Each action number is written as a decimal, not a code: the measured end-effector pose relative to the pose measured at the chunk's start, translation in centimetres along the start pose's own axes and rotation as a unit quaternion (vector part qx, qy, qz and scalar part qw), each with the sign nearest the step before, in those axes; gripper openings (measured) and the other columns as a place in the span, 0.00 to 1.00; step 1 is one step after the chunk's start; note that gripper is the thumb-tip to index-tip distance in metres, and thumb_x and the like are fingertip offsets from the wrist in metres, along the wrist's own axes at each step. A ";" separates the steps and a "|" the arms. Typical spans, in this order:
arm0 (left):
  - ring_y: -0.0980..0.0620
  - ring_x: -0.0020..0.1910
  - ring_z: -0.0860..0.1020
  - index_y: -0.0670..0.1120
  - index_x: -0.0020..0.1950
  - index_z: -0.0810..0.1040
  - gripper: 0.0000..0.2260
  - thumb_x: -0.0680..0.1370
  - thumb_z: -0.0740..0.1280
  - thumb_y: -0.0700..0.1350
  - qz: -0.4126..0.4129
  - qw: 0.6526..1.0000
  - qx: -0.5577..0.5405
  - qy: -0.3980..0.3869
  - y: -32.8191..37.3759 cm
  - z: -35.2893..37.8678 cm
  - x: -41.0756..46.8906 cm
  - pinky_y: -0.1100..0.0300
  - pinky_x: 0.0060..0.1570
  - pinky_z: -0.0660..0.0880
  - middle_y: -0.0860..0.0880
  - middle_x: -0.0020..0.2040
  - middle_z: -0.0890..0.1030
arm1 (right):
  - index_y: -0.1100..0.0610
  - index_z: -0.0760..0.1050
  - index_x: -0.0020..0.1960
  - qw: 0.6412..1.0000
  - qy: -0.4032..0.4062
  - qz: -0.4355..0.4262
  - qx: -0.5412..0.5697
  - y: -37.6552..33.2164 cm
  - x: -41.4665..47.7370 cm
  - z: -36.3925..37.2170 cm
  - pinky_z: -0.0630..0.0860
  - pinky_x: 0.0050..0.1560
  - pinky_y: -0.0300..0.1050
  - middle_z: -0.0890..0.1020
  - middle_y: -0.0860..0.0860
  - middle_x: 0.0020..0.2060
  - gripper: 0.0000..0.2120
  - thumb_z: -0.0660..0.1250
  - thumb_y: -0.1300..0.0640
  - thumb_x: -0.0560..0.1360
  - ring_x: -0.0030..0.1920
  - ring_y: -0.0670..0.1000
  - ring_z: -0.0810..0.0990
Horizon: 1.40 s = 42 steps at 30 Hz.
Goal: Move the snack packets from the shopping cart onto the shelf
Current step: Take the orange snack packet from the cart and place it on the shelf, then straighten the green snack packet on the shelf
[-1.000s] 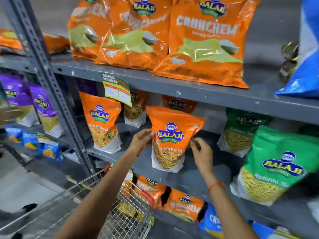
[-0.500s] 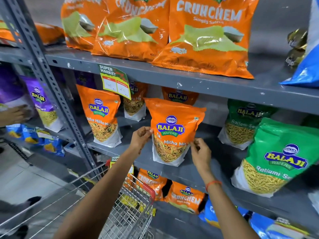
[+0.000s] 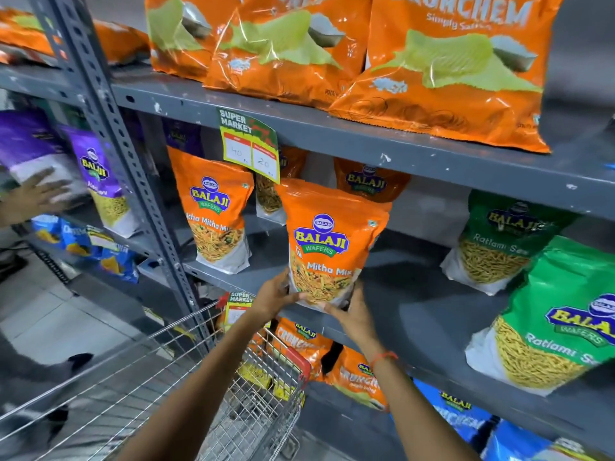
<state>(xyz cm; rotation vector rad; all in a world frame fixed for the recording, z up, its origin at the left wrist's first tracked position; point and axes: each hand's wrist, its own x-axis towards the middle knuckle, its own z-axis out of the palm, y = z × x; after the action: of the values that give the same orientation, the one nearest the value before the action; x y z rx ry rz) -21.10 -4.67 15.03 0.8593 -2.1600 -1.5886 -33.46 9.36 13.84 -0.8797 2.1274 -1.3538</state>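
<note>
A grey metal shelf unit (image 3: 366, 141) fills the scene, its middle shelf board (image 3: 416, 304) running from the left upright toward the near right. On the top board, large orange Crunchem bags (image 3: 442, 71) lean side by side. On the middle board, green Ratlami Sev packets (image 3: 562, 311) stand at the right, one nearer and one farther back, and an orange Mitha Mix packet (image 3: 213, 211) stands at the left, with more orange packets behind it. A wire shopping cart (image 3: 253, 387) sits near at the lower left, its red-capped corner just below the shelf edge. Between the two groups, a second orange Balaji packet (image 3: 329, 241) stands upright at the near edge of the middle board, tilted slightly. Both hands grip its bottom: the left hand (image 3: 273, 297) closes on the lower left corner, the right hand (image 3: 352, 314) cups the lower right corner from beneath, a red thread at the wrist. A price tag (image 3: 249, 144) hangs from the upper board just left of the packet's top.
</note>
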 end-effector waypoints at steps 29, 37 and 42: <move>0.51 0.77 0.47 0.43 0.74 0.44 0.34 0.78 0.64 0.44 0.261 0.962 0.059 -0.053 8.8 21.6 -7.0 0.59 0.75 0.47 0.47 0.77 0.44 | 0.69 0.67 0.65 0.844 0.510 -0.164 -0.040 2.3 -12.7 -15.2 0.58 0.71 0.37 0.68 0.69 0.63 0.25 0.59 0.51 0.76 0.66 0.59 0.66; 0.42 0.70 0.68 0.37 0.72 0.57 0.36 0.72 0.73 0.45 0.106 0.967 0.066 -0.224 9.7 29.1 -2.6 0.50 0.67 0.67 0.40 0.71 0.68 | 0.55 0.55 0.74 0.947 0.294 0.083 0.101 11.4 -14.0 -25.1 0.62 0.72 0.50 0.65 0.53 0.72 0.33 0.68 0.56 0.74 0.71 0.50 0.64; 0.43 0.65 0.73 0.39 0.70 0.62 0.26 0.75 0.68 0.43 0.100 0.975 0.055 -0.190 7.7 27.9 -2.1 0.47 0.64 0.71 0.40 0.67 0.74 | 0.45 0.62 0.68 0.966 0.221 0.081 0.109 10.7 -13.0 -23.6 0.70 0.68 0.54 0.75 0.45 0.63 0.35 0.70 0.38 0.65 0.65 0.49 0.73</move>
<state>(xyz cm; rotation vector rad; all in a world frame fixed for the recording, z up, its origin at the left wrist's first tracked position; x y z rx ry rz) -37.84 18.97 13.37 0.3691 -2.5202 -1.6488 -43.42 36.59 14.18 -0.3269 2.2430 -1.7815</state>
